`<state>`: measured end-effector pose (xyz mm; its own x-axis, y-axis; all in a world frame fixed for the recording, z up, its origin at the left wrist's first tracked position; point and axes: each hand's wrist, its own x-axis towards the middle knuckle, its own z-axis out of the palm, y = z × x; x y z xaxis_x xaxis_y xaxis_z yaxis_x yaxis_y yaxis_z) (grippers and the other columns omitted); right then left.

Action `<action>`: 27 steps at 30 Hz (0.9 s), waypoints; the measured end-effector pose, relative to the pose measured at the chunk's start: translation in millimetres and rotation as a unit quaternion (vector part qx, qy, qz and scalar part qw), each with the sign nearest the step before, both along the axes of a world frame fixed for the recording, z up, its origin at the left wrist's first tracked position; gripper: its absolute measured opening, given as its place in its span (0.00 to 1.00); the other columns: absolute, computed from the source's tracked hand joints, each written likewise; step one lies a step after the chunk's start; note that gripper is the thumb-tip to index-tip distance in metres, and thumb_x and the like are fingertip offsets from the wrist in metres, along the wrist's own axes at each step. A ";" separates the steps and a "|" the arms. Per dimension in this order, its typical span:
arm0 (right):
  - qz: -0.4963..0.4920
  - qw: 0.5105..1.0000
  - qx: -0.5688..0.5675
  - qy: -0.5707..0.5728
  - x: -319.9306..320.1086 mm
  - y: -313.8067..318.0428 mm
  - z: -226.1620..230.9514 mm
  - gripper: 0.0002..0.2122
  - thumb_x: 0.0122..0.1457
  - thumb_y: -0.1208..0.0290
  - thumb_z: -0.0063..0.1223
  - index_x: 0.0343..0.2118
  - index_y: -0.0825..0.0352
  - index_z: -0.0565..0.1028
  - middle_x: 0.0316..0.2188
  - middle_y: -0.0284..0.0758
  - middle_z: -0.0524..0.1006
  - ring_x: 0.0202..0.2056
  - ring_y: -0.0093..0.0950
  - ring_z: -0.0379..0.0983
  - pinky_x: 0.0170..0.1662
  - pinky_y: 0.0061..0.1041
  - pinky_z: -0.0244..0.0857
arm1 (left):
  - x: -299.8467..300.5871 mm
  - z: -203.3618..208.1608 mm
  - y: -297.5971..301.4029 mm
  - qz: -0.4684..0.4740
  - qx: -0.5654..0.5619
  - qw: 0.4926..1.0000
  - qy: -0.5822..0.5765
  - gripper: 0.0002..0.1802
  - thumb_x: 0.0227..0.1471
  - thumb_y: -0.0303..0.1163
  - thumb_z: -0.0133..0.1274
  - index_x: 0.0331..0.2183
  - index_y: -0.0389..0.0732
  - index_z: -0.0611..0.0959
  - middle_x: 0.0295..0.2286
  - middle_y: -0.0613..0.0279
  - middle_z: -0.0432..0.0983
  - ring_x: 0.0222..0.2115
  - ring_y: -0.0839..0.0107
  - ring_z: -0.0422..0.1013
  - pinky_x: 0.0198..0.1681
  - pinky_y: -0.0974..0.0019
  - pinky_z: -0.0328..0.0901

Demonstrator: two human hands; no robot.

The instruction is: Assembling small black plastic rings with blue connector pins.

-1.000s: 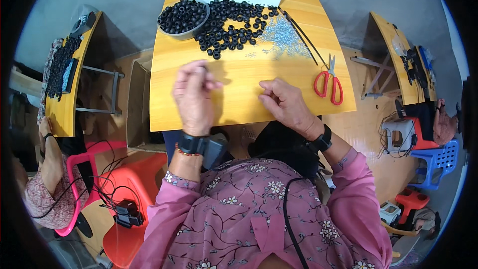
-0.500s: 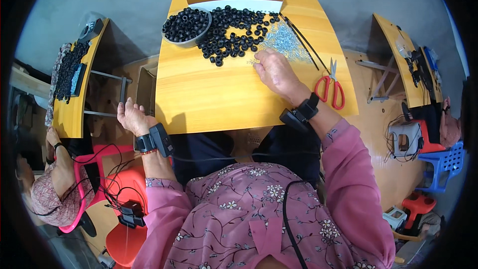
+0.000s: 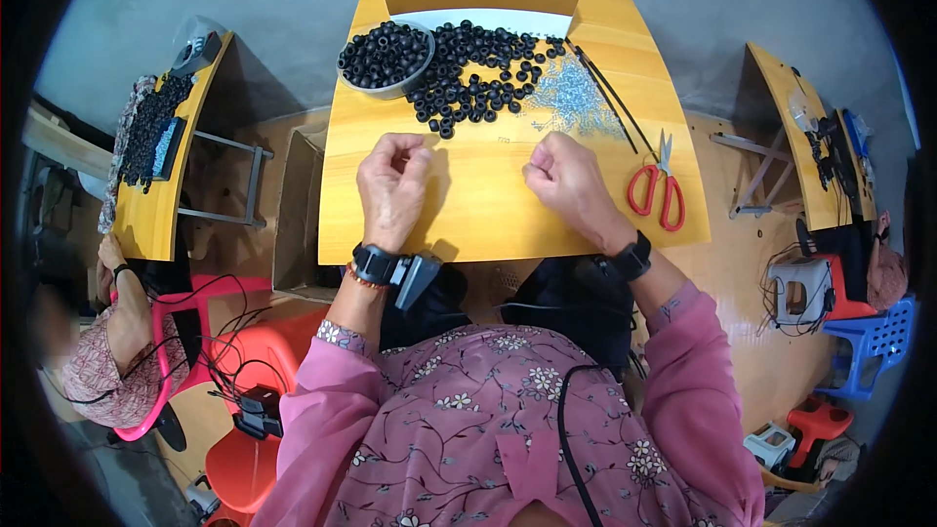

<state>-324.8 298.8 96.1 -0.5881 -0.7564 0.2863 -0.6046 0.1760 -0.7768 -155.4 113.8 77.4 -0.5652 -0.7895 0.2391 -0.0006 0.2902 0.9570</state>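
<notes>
My left hand (image 3: 393, 190) is over the near left of the yellow table, thumb and fingers curled together. My right hand (image 3: 576, 185) is closed in a loose fist above the table's right half. Anything in either hand is too small or hidden to make out. Beyond them spreads a heap of round black beads (image 3: 468, 93), beside a grey bowl (image 3: 398, 91) full of the same beads. Right of the heap lies a scatter of tiny light-blue pieces (image 3: 576, 98). Red-handled scissors (image 3: 639, 191) rest to the right of my right hand.
An open cardboard box (image 3: 478, 0) with black beads stands at the table's far edge. Two thin black cords (image 3: 603, 98) lie by the blue pieces. Side tables (image 3: 210, 98) stand left and right. Another person (image 3: 117, 361) sits at the left; a red stool (image 3: 249, 468) is nearer.
My left hand has come from beyond the table's left edge to over the table, its fingers now curled. My right hand has drawn back from the blue pieces toward me.
</notes>
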 end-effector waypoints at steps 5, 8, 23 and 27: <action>0.002 0.986 -0.024 -0.165 4.8 22.0 -15.1 0.06 0.55 0.79 0.60 0.29 0.71 0.72 0.23 0.34 0.76 0.23 0.22 0.72 0.29 0.23 0.67 | -28.4 14.4 4.0 -0.010 -0.093 0.988 -0.123 0.12 0.50 0.26 0.62 0.38 0.35 0.82 0.24 0.62 0.78 0.25 0.71 0.73 0.31 0.66 0.69; 0.004 0.982 -0.020 -0.186 5.2 29.0 -10.2 0.05 0.57 0.79 0.59 0.30 0.71 0.72 0.24 0.30 0.76 0.26 0.16 0.72 0.30 0.19 0.68 | -38.7 10.3 1.8 0.022 -0.202 0.957 -0.209 0.15 0.48 0.32 0.66 0.38 0.39 0.81 0.23 0.62 0.78 0.24 0.66 0.74 0.30 0.62 0.68; -0.008 0.945 -0.081 -0.317 -10.1 14.9 -10.7 0.05 0.62 0.77 0.56 0.37 0.72 0.72 0.28 0.33 0.76 0.26 0.19 0.76 0.24 0.18 0.69 | -48.7 -4.8 6.4 0.076 -0.245 0.943 -0.214 0.08 0.53 0.33 0.62 0.33 0.42 0.81 0.27 0.60 0.79 0.32 0.57 0.74 0.38 0.54 0.63; -0.027 0.933 -0.079 -0.350 -17.7 7.9 -9.9 0.05 0.62 0.78 0.56 0.36 0.72 0.72 0.28 0.34 0.77 0.26 0.20 0.77 0.23 0.19 0.71 | -48.9 -6.1 5.3 0.088 -0.271 0.937 -0.199 0.08 0.57 0.35 0.58 0.33 0.41 0.80 0.27 0.57 0.79 0.31 0.55 0.74 0.38 0.53 0.63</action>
<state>-342.4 306.7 86.2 -0.7081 -0.7019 -0.0770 0.0670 0.0417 -0.9969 -204.3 119.0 71.3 -0.5672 -0.7022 0.4303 -0.4205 0.6962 0.5818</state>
